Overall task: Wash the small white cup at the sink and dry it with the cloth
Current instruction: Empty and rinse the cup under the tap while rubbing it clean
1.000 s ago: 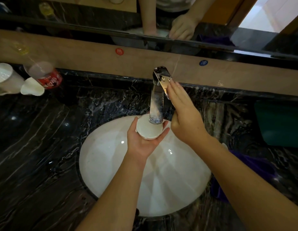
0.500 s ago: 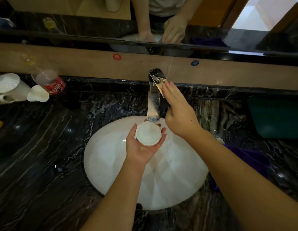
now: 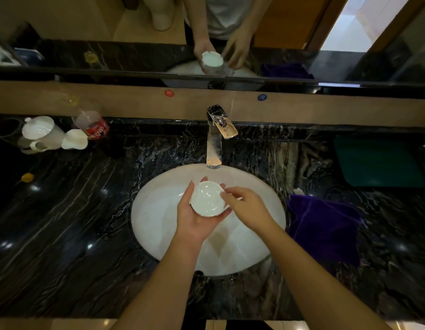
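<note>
The small white cup (image 3: pixel 207 198) sits mouth-up in my left hand (image 3: pixel 197 222), held over the white oval sink (image 3: pixel 156 217), a little in front of the chrome tap (image 3: pixel 215 136). It glistens with water inside. My right hand (image 3: pixel 248 208) is beside the cup, its fingertips touching the cup's right rim. No water stream shows under the spout. The purple cloth (image 3: pixel 323 229) lies crumpled on the black marble counter (image 3: pixel 63 229) just right of the sink.
At the back left stand a white teapot (image 3: pixel 41 135), another white cup on its side (image 3: pixel 74 139) and a plastic bottle with a red label (image 3: pixel 92 125). A dark green tray (image 3: pixel 380 160) lies at the back right. A mirror runs behind the tap.
My right hand left the tap lever and came down to the cup's rim. My left hand drew the cup back from under the spout toward me.
</note>
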